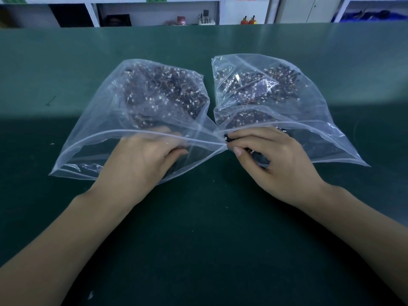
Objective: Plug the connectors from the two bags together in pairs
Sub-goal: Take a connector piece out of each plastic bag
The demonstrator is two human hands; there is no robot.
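Two clear zip bags lie side by side on the green table, mouths toward me. The left bag (92, 120) and the right bag (309, 102) each hold a pile of small dark wired connectors (163, 91) with white plugs. My left hand (141, 157) reaches into the left bag's open mouth, fingers curled inside it; what they touch is hidden by the plastic. My right hand (269, 157) sits at the right bag's mouth, fingers closed around dark wired connectors (258, 156).
The green table (198, 239) stretches wide around the bags. Its far edge meets white shelving (154, 12) with small items and bottles. A few white specks lie on the mat near the left front.
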